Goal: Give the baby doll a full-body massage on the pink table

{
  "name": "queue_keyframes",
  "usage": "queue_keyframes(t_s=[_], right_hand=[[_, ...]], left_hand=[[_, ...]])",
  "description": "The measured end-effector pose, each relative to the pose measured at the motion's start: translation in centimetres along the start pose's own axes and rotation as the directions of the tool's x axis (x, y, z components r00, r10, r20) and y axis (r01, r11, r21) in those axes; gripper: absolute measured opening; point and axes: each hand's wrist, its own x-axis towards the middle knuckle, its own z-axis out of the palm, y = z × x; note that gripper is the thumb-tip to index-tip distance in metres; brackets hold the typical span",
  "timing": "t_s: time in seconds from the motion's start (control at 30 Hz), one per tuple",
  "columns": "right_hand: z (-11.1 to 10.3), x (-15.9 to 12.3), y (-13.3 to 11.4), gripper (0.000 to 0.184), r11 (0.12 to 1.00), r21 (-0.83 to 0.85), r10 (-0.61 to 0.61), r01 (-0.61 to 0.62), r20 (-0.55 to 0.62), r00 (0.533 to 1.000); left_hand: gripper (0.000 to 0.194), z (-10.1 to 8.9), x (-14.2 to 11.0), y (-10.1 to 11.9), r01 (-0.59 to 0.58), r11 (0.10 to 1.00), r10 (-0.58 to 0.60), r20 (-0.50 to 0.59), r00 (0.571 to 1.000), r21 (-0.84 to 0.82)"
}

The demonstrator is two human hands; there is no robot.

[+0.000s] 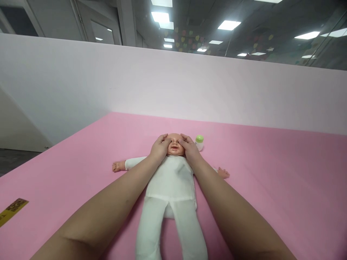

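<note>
A baby doll (pixel 172 180) with a white cloth body lies on its back on the pink surface (pixel 265 187). Its head points away from me and its arms are spread out sideways. My left hand (pixel 160 148) cups the left side of the doll's head (pixel 175 148), its thumb on the face near the eye. On the opposite side my right hand (pixel 190 148) holds the head the same way. Both thumbs rest around the doll's eyes. A small jar (pixel 199 143) with a green lid stands just beyond my right hand, which partly hides it.
A white wall (pixel 173 86) borders the pink surface at the back. To the far left, a yellow strip (pixel 13 211) with a printed code lies on the surface near its left edge. Behind the wall are glass panels, ceiling lights and a door.
</note>
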Motion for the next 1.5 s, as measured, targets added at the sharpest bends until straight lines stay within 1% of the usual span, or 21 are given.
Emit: queue_keyframes(t_s=[0.13, 0.2, 0.37, 0.43, 0.53, 0.67, 0.8, 0.87, 0.93, 1.07, 1.17, 1.3, 1.4, 1.5], right_hand=[[0.2, 0.1, -0.2, 0.066, 0.989, -0.148, -0.015, 0.011, -0.029, 0.999], [0.3, 0.3, -0.1, 0.065, 0.98, -0.201, -0.021, 0.009, -0.061, 0.998], [0.5, 0.6, 0.2, 0.054, 0.968, -0.249, -0.048, 0.018, -0.114, 0.992], [0.6, 0.6, 0.2, 0.052, 0.971, -0.239, -0.048, 0.018, -0.12, 0.992], [0.6, 0.5, 0.2, 0.051, 0.991, -0.135, -0.015, 0.0, -0.107, 0.994], [0.4, 0.3, 0.3, 0.047, 0.999, 0.01, 0.032, -0.031, -0.074, 0.997], [0.2, 0.2, 0.4, 0.049, 0.995, 0.082, 0.063, -0.06, -0.034, 0.997], [0.2, 0.0, 0.3, 0.052, 0.995, 0.079, 0.057, -0.056, -0.018, 0.998], [0.3, -0.3, 0.0, 0.055, 0.998, 0.048, 0.039, -0.038, -0.011, 0.999], [0.3, -0.7, -0.4, 0.061, 0.996, -0.083, -0.01, 0.01, 0.0, 1.0], [0.3, -0.6, -0.4, 0.064, 0.984, -0.176, -0.029, 0.024, -0.027, 0.999], [0.4, -0.2, -0.1, 0.064, 0.974, -0.226, -0.032, 0.015, -0.072, 0.997], [0.7, 0.0, 0.0, 0.057, 0.98, -0.201, -0.028, 0.008, -0.095, 0.995], [0.8, 0.1, 0.2, 0.048, 0.997, -0.075, 0.013, -0.023, -0.128, 0.992]], left_hand=[[0.06, 0.0, -0.3, 0.5, 0.023, 0.999, -0.023, 0.023, 0.999, 0.027], [0.063, 0.0, -0.3, 0.5, 0.046, 0.999, -0.046, 0.031, 0.998, 0.021], [0.056, 0.2, 0.0, 0.2, 0.035, 0.998, -0.035, 0.005, 0.999, 0.061], [0.053, 0.3, 0.1, 0.0, 0.025, 0.997, -0.024, -0.014, 1.0, 0.079], [0.049, 0.2, 0.2, -0.4, 0.016, 0.998, -0.015, -0.021, 1.0, 0.053], [0.044, -0.1, 0.2, -0.8, 0.027, 0.999, -0.028, -0.009, 1.0, -0.024], [0.044, -0.1, 0.3, -0.9, 0.086, 0.984, -0.086, 0.01, 0.996, -0.158], [0.045, -0.1, 0.2, -0.8, 0.095, 0.976, -0.096, 0.008, 0.995, -0.195], [0.046, -0.1, 0.1, -0.6, 0.068, 0.982, -0.069, 0.004, 0.998, -0.177], [0.055, -0.3, -0.4, 0.0, -0.001, 1.0, 0.001, 0.015, 1.0, -0.018], [0.061, -0.3, -0.8, 0.3, 0.014, 0.997, -0.016, 0.02, 1.0, 0.07], [0.059, -0.2, -0.8, 0.4, 0.04, 0.999, -0.041, 0.02, 0.999, 0.034], [0.052, 0.0, -0.6, 0.2, 0.045, 0.999, -0.046, -0.014, 0.999, -0.019], [0.043, 0.1, -0.2, 0.1, 0.053, 0.995, -0.056, -0.04, 0.998, -0.086]])
